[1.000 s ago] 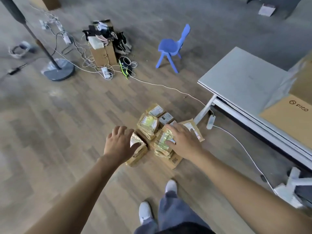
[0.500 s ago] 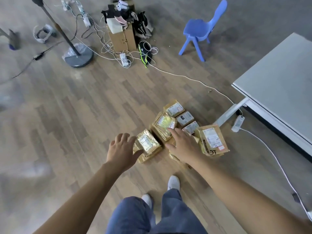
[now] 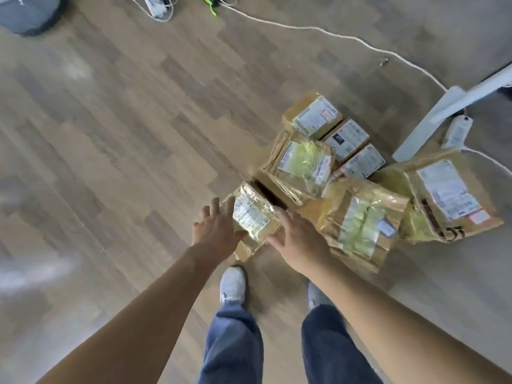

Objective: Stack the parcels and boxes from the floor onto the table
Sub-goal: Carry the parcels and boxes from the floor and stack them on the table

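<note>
A small brown parcel [image 3: 253, 217] wrapped in shiny tape lies on the wooden floor at the near left of a cluster of parcels. My left hand [image 3: 216, 227] lies against its left side with fingers straight and the thumb at its near edge. My right hand [image 3: 300, 239] lies against its right side, fingers stretched along it. Behind it sit a taped parcel with a green label [image 3: 304, 164], a larger crumpled parcel [image 3: 360, 217], a flat labelled parcel [image 3: 448, 195] and three small boxes [image 3: 346, 137]. The table top is out of view.
A white table leg [image 3: 443, 106] slants down at the right, with a power strip [image 3: 457, 131] beside it. A white cable [image 3: 332, 34] runs across the floor behind the parcels. A round grey stand base [image 3: 27, 12] is at top left. My shoes [image 3: 232, 284] stand just behind the small parcel.
The view has dropped closer to the floor. My right hand moved left off the larger parcel to the small parcel's right side; my left hand stays at its left side.
</note>
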A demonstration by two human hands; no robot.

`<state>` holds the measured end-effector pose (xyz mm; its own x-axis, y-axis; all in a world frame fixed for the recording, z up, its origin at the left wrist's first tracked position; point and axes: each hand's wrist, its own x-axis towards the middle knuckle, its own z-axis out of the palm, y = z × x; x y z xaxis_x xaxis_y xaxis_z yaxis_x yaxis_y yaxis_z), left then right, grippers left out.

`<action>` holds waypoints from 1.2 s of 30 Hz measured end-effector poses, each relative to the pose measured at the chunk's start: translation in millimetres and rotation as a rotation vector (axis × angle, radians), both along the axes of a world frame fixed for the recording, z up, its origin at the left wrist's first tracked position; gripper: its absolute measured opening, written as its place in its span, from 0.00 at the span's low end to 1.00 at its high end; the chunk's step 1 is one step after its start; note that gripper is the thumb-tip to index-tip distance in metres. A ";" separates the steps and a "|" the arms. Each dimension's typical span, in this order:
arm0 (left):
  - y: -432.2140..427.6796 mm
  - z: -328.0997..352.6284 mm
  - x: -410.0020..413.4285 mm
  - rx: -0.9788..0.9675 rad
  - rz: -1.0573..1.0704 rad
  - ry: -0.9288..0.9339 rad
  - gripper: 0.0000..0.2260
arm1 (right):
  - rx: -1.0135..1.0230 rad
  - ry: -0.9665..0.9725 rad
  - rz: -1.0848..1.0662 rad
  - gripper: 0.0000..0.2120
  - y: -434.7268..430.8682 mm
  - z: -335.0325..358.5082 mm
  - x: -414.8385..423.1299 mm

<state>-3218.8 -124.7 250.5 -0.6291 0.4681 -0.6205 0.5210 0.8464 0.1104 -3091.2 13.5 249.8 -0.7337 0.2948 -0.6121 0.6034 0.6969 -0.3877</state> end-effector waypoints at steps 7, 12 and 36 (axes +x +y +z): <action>-22.1 -149.1 -39.2 0.012 0.159 -0.133 0.40 | 0.003 -0.097 -0.275 0.37 -8.3 -157.9 -6.5; -25.8 -199.3 -41.6 0.214 0.383 -0.261 0.36 | -0.299 -0.056 -0.642 0.37 -12.6 -198.3 -12.0; 54.4 328.3 -0.3 0.733 -0.185 -0.084 0.21 | 0.055 0.229 -0.542 0.26 55.2 349.0 56.5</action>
